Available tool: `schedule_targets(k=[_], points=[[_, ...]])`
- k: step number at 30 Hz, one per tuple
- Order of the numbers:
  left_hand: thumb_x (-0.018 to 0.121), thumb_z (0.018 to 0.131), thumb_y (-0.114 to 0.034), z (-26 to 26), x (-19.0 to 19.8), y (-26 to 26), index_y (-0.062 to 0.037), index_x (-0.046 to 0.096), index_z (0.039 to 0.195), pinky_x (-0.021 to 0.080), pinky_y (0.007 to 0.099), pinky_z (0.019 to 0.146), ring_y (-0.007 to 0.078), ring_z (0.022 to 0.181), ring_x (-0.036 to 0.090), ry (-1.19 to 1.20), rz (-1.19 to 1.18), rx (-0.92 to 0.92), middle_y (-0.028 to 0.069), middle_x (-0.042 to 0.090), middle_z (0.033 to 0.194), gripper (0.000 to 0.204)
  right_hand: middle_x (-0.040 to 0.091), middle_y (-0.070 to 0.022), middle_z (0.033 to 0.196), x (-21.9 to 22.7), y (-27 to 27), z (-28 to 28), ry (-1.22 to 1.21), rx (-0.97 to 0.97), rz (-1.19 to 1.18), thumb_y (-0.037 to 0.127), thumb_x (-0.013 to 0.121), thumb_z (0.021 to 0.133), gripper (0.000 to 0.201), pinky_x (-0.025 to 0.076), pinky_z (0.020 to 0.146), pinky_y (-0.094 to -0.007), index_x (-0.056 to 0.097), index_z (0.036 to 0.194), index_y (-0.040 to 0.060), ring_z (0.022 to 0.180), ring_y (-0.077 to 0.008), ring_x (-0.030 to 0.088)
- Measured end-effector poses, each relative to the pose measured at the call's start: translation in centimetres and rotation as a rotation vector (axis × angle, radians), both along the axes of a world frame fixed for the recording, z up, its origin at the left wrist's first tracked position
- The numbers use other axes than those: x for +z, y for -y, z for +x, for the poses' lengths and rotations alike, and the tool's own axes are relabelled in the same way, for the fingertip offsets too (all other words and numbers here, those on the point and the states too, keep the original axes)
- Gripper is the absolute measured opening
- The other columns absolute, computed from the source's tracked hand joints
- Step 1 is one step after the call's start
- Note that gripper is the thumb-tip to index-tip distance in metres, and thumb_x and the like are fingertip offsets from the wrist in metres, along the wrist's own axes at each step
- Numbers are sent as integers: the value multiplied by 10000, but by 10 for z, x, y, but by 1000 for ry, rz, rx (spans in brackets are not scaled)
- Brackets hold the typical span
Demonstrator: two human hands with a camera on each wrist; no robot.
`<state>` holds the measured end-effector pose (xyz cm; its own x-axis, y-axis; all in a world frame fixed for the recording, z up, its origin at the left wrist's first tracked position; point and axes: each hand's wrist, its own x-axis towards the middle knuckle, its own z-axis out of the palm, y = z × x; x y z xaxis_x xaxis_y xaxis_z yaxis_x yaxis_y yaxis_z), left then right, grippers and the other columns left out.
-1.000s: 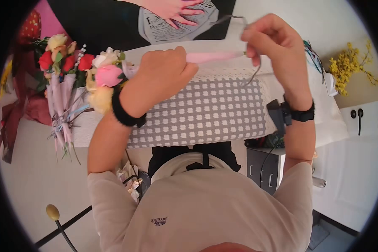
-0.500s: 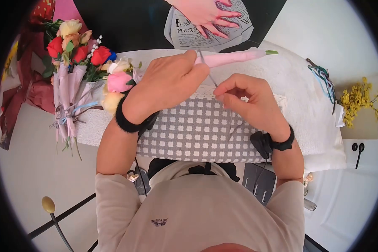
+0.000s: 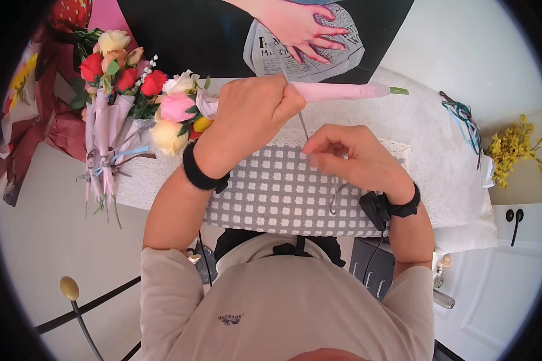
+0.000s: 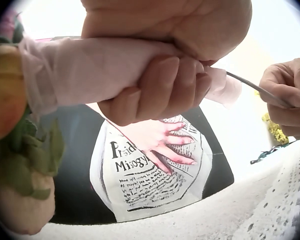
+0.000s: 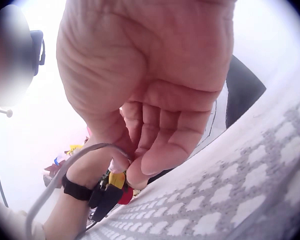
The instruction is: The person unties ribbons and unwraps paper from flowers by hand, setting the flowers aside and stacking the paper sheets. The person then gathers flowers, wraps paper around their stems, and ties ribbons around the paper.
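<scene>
My left hand (image 3: 250, 114) grips a bouquet stem bundle in pale pink wrap (image 3: 343, 91); green stem ends (image 3: 398, 91) stick out at its right. In the left wrist view the fingers (image 4: 162, 82) curl round the wrap (image 4: 90, 70), with an orange-yellow flower (image 4: 6, 92) at its left end. A thin grey ribbon (image 3: 303, 125) runs from beside the left thumb down to my right hand (image 3: 358, 157), which pinches it between thumb and fingertips. The right wrist view shows the ribbon (image 5: 65, 167) trailing from the right fingertips, its loose part hanging over the checked cloth.
Finished-looking wrapped flowers (image 3: 106, 114) lie at the left, beside pink and cream blooms (image 3: 177, 107). A checked cloth (image 3: 283, 198) covers the near table. Behind is a dark picture with a painted hand (image 3: 304, 30). Coloured cords (image 3: 461, 120) and yellow flowers (image 3: 512, 144) are at the right.
My right hand has come down and left from beyond the stem ends, drawing the ribbon to the near side of the wrap. The left hand keeps its grip, and the wrapped stems have shifted right.
</scene>
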<state>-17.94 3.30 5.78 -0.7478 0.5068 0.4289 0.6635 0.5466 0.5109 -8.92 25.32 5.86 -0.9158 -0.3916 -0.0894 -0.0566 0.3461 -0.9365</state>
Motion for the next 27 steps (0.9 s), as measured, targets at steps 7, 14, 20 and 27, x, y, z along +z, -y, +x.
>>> schedule_targets(k=[7,14,20,27], points=[[642,877,-204,-9,-3,-2,-8,557,655,447,468,541,384,533,556,-356,201,-38,166,527,565,308,726,-55,876,-5,-9,-12,220,-100,-194,54,619,971,186,524,664,-265,682,1136,-3,753,-111,656],[639,825,-167,5,10,-5,-30,525,641,434,446,527,356,507,517,-367,282,-239,140,508,566,256,663,-15,815,-4,-25,-16,91,-230,55,129,625,992,167,481,626,-247,700,1022,-17,707,-102,612],[683,748,-178,0,-2,-4,-58,528,607,433,424,513,335,496,536,-450,101,-333,132,487,533,242,610,-35,807,18,-45,-12,41,-307,-248,172,555,967,202,470,808,-259,651,917,1,784,-133,596],[695,737,-164,3,-10,-4,-67,520,657,427,428,566,327,557,557,-497,-109,-328,111,502,578,217,625,-11,744,32,-43,-2,89,-230,-379,242,623,1041,259,414,591,-235,713,971,8,628,-84,544]])
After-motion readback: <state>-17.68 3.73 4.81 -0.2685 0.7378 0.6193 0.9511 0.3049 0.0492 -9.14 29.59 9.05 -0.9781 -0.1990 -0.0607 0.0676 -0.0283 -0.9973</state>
